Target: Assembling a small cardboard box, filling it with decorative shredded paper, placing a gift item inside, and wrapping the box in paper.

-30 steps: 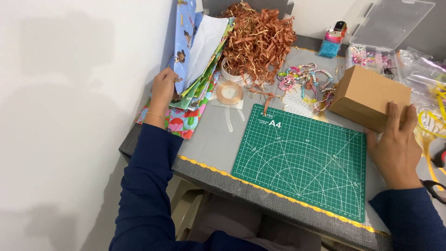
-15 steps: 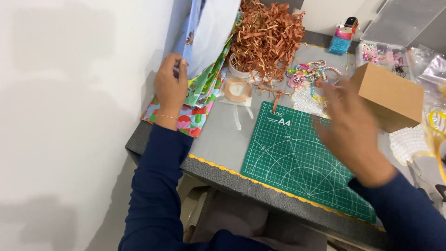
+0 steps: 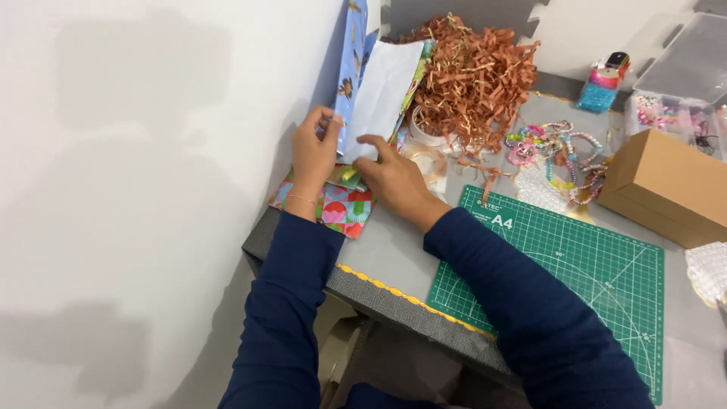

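Your left hand [image 3: 313,154] is at the far left corner of the table [image 3: 379,254], close to the white wall. Its fingers are pinched shut on the edge of the sheets of patterned paper [image 3: 354,83], holding a blue printed sheet upright so that the stack leans back against the wall. Your right hand [image 3: 394,180] has reached across beside it; the fingers are spread narrow and lie on the lower edge of the white back of one sheet [image 3: 385,95], the forefinger stretched out towards the left hand. Whether the right hand grips that sheet or only presses on it cannot be told. The lowest sheets, red and teal, lie flat at the table's left edge under both hands.

Just behind the paper, along the far edge, sits a heap of brown shredded paper [image 3: 473,72]. Beside it, to the right, a tangle of bead bracelets [image 3: 556,148] lies on the grey top. The green cutting mat [image 3: 575,280] lies along the near edge, under your right forearm. A brown cardboard box [image 3: 670,189] stands at the right edge, well apart from both hands.
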